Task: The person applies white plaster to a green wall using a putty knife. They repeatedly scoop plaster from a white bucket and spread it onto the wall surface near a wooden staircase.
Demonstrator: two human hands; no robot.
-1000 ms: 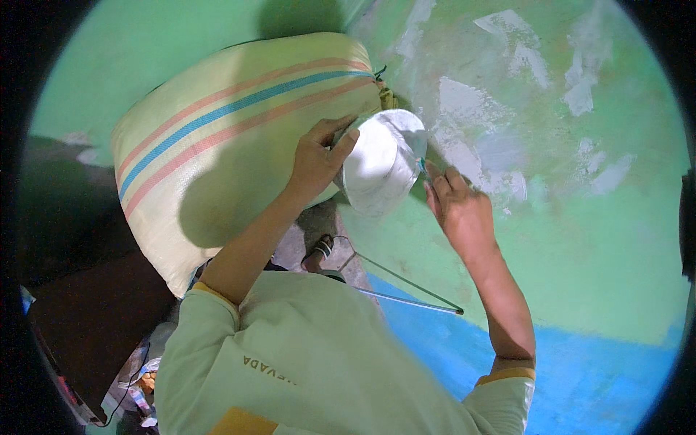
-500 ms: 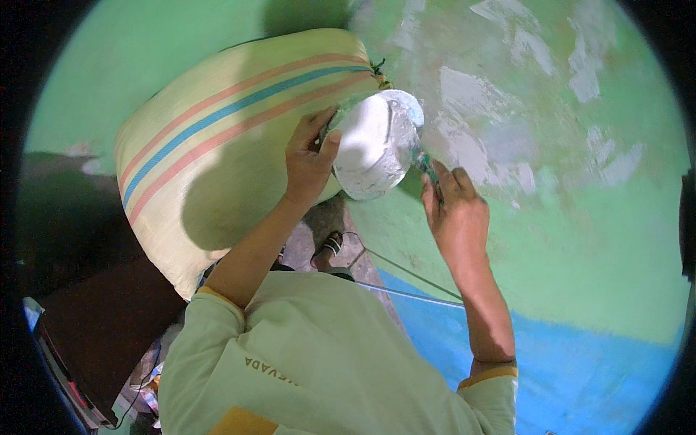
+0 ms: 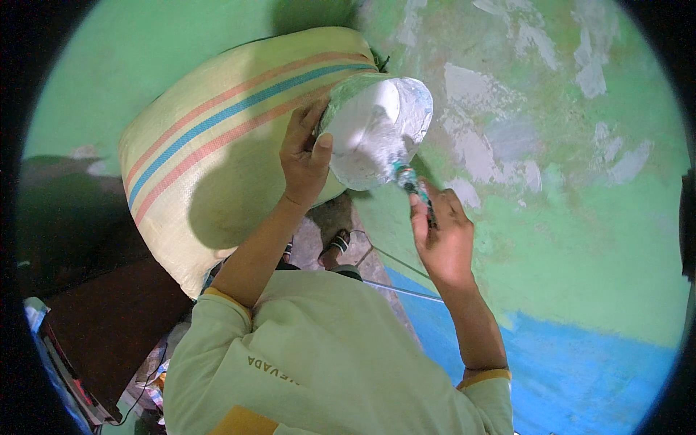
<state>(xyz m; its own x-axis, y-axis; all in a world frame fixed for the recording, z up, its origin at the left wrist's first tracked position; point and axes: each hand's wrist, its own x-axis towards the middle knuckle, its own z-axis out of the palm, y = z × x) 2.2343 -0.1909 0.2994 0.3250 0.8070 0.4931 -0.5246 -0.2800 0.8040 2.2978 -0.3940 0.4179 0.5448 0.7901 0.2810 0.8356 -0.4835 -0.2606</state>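
My left hand [image 3: 304, 148] grips the left side of a round tub [image 3: 350, 174] that is tilted so its inside shows. White paste [image 3: 362, 130] coats the tub's inner wall and bottom. Closed around a green handle, my right hand [image 3: 444, 232] holds a paintbrush [image 3: 403, 174] at the tub's lower right. Its head reaches into the white paste and is smeared by motion. To the right stands a green wall [image 3: 580, 246] with several rough white patches [image 3: 471, 94] on it.
A large stuffed cream sack [image 3: 174, 210] with red and blue stripes leans at the left behind the tub. The lower wall has a blue band [image 3: 565, 370]. Dark brown furniture [image 3: 109, 326] stands at lower left. My sandalled foot [image 3: 335, 246] is on the floor below.
The brush has swung from the tub's right rim into its inside, with my right hand moving lower and slightly left. The tub has tipped and shifted a little, showing more of its inside.
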